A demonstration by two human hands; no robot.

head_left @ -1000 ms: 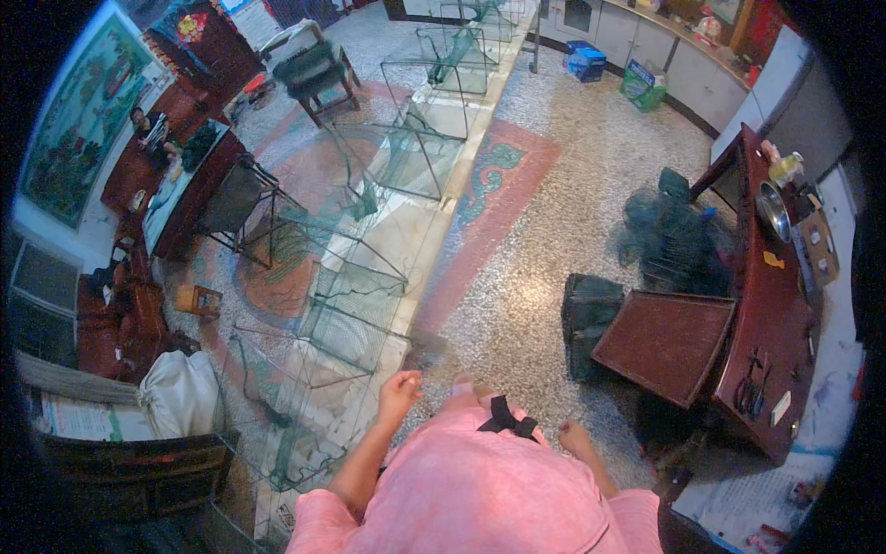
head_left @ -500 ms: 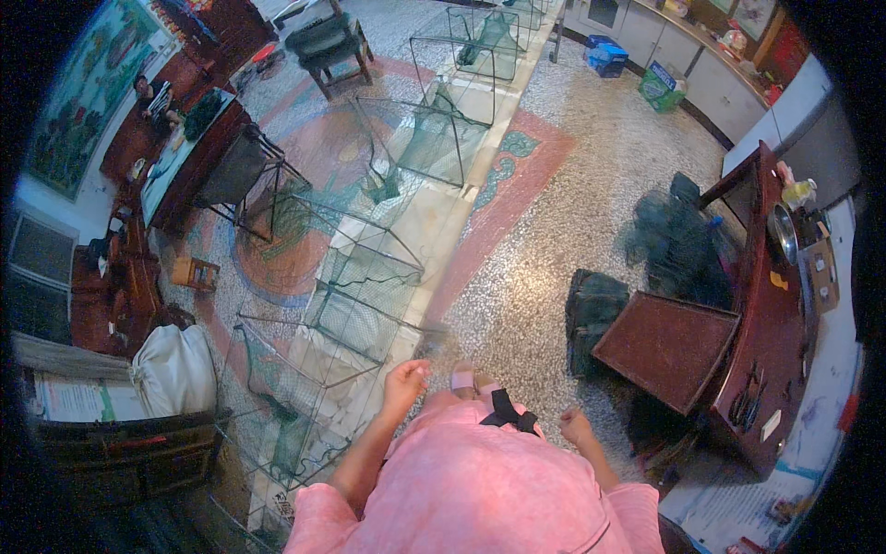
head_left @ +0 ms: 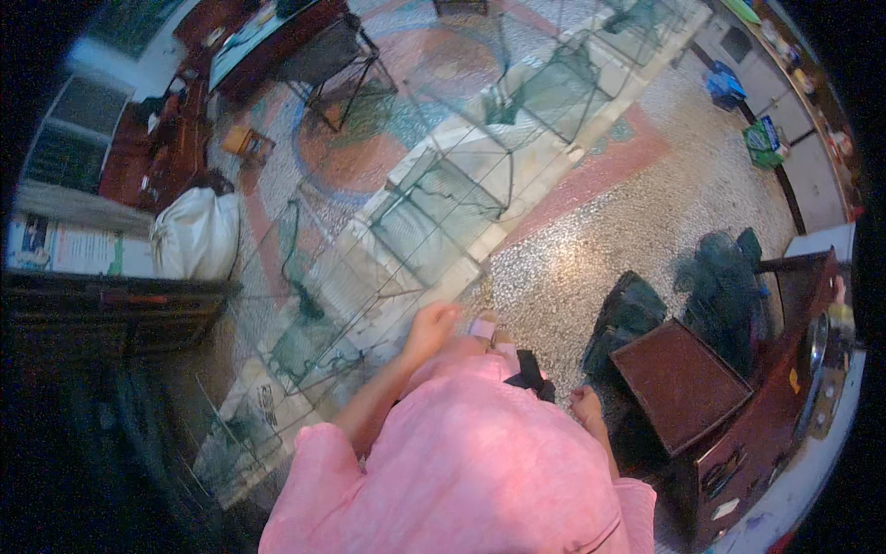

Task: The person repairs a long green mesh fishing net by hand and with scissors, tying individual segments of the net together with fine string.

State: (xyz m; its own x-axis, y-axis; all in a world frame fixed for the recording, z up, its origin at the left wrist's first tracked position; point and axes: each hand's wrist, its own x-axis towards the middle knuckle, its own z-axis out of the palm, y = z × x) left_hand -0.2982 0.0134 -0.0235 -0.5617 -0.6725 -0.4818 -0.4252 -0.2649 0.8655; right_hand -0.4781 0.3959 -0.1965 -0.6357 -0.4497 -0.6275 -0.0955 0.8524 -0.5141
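Observation:
My left hand (head_left: 434, 328) is in front of me with its fingers curled in, slightly blurred, and nothing shows in it. Just beyond it a long green mesh net trap (head_left: 443, 217) with thin dark square frames lies stretched over pale sheeting on the floor, running from lower left to upper right. Whether the hand touches the mesh cannot be made out. At my right side hangs my right hand (head_left: 584, 403), loosely closed, no object visible in it. It is nearest to a brown rimmed tray-like panel (head_left: 683, 383).
Dark green bundled netting (head_left: 720, 277) and a dark bag-like item (head_left: 626, 319) lie right, near a red-brown table (head_left: 771, 462). Leftward are a white sack (head_left: 196, 235), small wooden stool (head_left: 245, 141) and dark chair (head_left: 318, 55). Blue (head_left: 726, 86) and green (head_left: 764, 143) packages stand by cabinets.
My view has turned left and moved forward along the net trap, so the tray and sack sit differently in it. Both hands stay curled; the left is raised a little higher in view.

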